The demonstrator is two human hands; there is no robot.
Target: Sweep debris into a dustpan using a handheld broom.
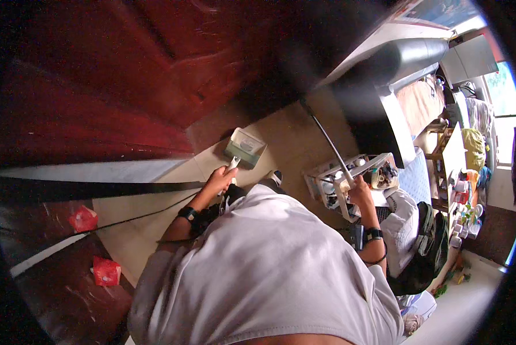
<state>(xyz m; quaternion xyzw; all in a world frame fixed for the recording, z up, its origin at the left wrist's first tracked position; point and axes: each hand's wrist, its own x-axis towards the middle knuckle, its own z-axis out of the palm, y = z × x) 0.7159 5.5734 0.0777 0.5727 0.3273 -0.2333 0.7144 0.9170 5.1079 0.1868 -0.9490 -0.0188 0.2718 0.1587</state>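
Observation:
My left hand (218, 179) is closed around the pale handle of a dustpan (244, 148), a green and clear scoop held over the tiled floor ahead of my feet. In my right hand (360, 192) is the light grip of a thin dark pole (328, 140), which slants away from me. Its far end fades into shadow near the dark red furniture, so what it carries cannot be told. Each wrist has a dark band. A shoe (276, 177) shows just below the dustpan.
Dark red furniture (111, 95) fills the upper left. A white basket of small items (314, 181) stands beside my right hand, near clothes (400, 224) and a cluttered shelf (452, 159). Red packets (107, 271) lie on a brown surface at lower left.

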